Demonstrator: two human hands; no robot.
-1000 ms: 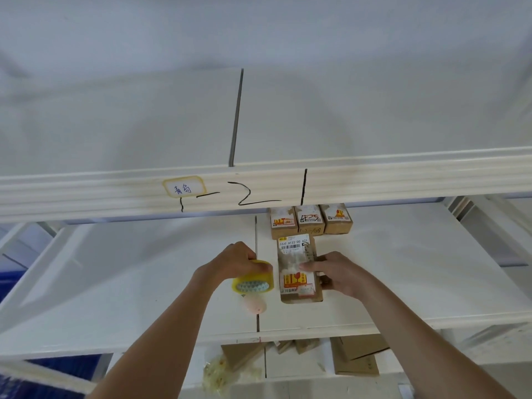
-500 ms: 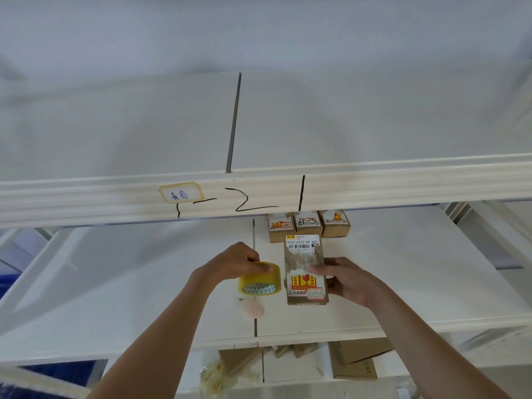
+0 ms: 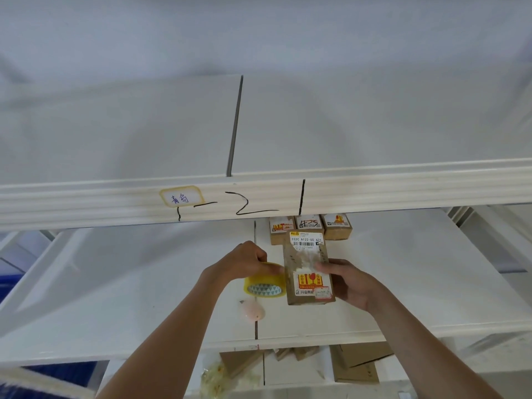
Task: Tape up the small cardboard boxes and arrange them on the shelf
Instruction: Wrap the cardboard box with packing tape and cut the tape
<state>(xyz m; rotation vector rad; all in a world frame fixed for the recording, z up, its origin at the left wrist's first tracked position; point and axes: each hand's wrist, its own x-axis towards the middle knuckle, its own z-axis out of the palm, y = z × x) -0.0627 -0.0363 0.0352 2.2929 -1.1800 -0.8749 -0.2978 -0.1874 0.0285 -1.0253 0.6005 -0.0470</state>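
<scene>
My right hand [image 3: 349, 282] grips a small brown cardboard box [image 3: 308, 264] with a white barcode label and a red-yellow fragile sticker, held above the white middle shelf [image 3: 129, 289]. My left hand [image 3: 244, 262] holds a yellow roll of tape [image 3: 264, 283] right beside the box's left side. Three small taped boxes [image 3: 309, 227] stand in a row at the back of the shelf, just beyond the held box.
A small pink object [image 3: 253, 311] lies on the shelf below the tape roll. The upper shelf beam [image 3: 374, 191] with a handwritten label crosses the view above the hands. Flat cardboard pieces [image 3: 357, 364] and crumpled plastic [image 3: 216, 375] lie on the lower shelf.
The box has tilted up and shifted slightly right and away in my right hand. My left hand with the tape roll stays close beside it.
</scene>
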